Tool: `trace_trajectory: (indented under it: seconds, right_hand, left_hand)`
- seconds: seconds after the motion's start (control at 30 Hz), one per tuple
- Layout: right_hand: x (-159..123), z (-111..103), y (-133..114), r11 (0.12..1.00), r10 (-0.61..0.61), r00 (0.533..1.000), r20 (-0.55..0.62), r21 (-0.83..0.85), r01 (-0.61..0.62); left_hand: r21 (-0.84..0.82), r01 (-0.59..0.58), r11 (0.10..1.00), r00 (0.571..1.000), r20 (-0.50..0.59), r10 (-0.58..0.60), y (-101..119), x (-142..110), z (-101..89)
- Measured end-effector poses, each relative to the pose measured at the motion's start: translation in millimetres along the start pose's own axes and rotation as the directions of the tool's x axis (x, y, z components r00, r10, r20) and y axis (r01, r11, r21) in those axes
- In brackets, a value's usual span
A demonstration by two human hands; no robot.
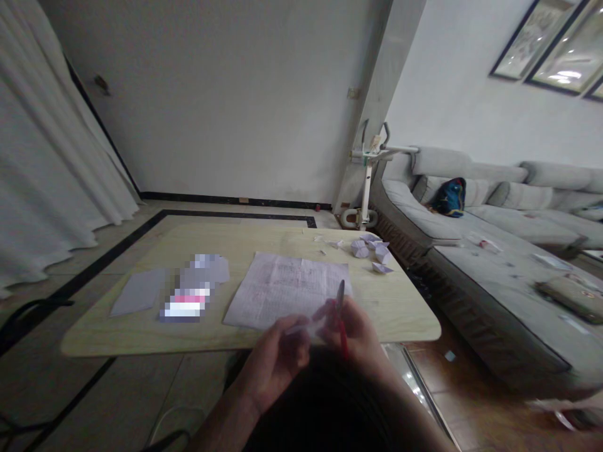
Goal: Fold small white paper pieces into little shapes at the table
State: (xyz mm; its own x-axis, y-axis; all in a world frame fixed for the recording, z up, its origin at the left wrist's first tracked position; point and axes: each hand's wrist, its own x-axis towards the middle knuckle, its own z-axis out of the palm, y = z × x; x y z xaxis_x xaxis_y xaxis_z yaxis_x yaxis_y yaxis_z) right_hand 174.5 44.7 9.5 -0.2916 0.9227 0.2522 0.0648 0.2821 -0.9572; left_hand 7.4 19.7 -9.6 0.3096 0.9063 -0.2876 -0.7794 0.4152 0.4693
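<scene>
My left hand (277, 351) is closed at the table's near edge, its fingers pinching a small piece of white paper (296, 328). Just to its right, my right hand (355, 329) is wrapped round a pair of scissors (341, 298) with red handles, the blades pointing up and away from me. The right fingertips are close to the paper piece; blur hides whether they touch it. Beyond both hands, a large creased sheet of paper (287, 285) with faint print lies flat on the table.
The pale wooden table (391, 307) carries several folded paper shapes (372, 248) and paper scraps (335, 243) at the far right. White paper (139, 292) lies on the left, beside a pixelated area. A grey sofa (499, 270) stands to the right.
</scene>
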Motion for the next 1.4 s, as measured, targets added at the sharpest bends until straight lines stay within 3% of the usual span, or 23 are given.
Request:
trace_trajectory:
  seconds: [0.13,0.23,0.3,0.37,0.43,0.5,0.73,0.93,1.07,1.23,1.4]
  right_hand:
    - [-1.1,3.2,7.4,1.000,-0.015,0.998,-0.055,-0.008,0.015]
    - [-0.6,2.8,8.2,0.997,0.028,0.993,-0.113,0.074,-0.020]
    - [-0.8,2.4,4.2,0.991,0.052,0.990,-0.135,0.127,-0.034]
    - [-1.6,2.5,-2.2,0.987,0.072,0.990,-0.123,0.152,-0.053]
    - [-2.9,3.7,-8.6,0.986,0.089,0.991,-0.105,0.150,-0.073]
    - [-4.4,6.0,-12.8,0.986,0.116,0.989,-0.094,0.128,-0.104]
    - [-7.6,12.7,-12.5,0.972,0.175,0.982,-0.077,0.172,-0.160]
    - [-9.5,11.6,-7.7,0.952,0.212,0.976,-0.040,0.235,-0.197]
    - [-12.9,10.5,-4.9,0.946,0.241,0.970,-0.038,0.232,-0.226]
    - [-13.7,9.3,-8.3,0.955,0.233,0.972,0.015,0.184,-0.232]
    - [-12.0,11.8,-9.1,0.959,0.247,0.969,-0.024,0.149,-0.241]
  left_hand:
    - [-0.047,0.061,0.997,0.998,0.033,-0.060,-2.0,-1.8,0.5]
    - [0.176,-0.077,0.981,0.995,0.070,0.065,-2.8,-4.0,1.8]
    - [0.440,-0.218,0.871,0.976,0.085,0.201,-1.1,-6.2,3.4]
    - [0.662,-0.303,0.686,0.941,0.096,0.323,1.9,-8.5,5.2]
    - [0.768,-0.336,0.544,0.906,0.105,0.411,3.7,-10.3,6.3]
    - [0.799,-0.342,0.494,0.884,0.097,0.457,2.6,-11.2,6.2]
    - [0.813,-0.289,0.505,0.879,0.016,0.477,-11.1,-11.1,1.5]
    - [0.890,-0.199,0.411,0.907,0.008,0.422,-11.1,-11.2,1.5]
    - [0.901,-0.247,0.358,0.880,0.054,0.472,-9.9,-12.5,4.8]
    - [0.877,-0.246,0.413,0.870,0.012,0.493,-6.9,-12.8,7.8]
    - [0.858,-0.222,0.464,0.888,-0.019,0.460,-7.0,-11.0,3.9]
